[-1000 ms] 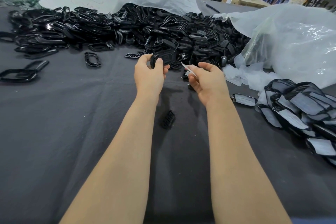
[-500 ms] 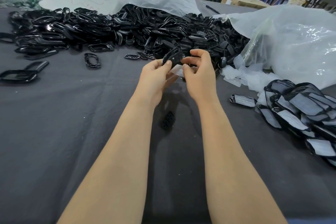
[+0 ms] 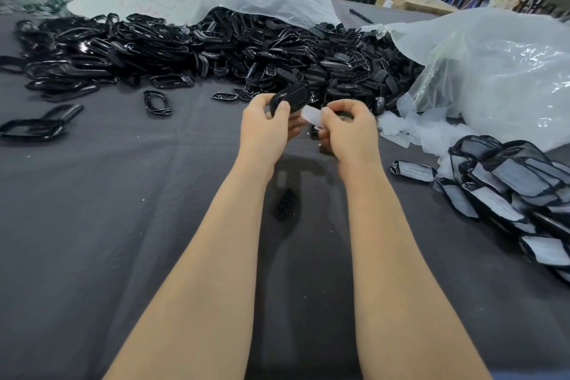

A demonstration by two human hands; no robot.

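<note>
My left hand [image 3: 266, 129] grips a black plastic shell [image 3: 291, 96] between thumb and fingers, held above the grey cloth. My right hand [image 3: 348, 129] is close beside it and pinches a small white film strip [image 3: 311, 114] that reaches toward the shell. Behind both hands lies a big heap of black plastic parts [image 3: 216, 49]. One small black ribbed piece [image 3: 285, 203] lies on the cloth between my forearms.
A pile of black shells covered with white film [image 3: 518, 182] sits at the right. Clear plastic bags [image 3: 493, 71] and crumpled white film scraps [image 3: 410, 133] lie at the back right. Loose black frames [image 3: 34, 126] rest at the left on the grey cloth [image 3: 123, 225].
My hands came together at the shell, then drew slightly apart. The white strip now shows between them, in my right hand's pinch.
</note>
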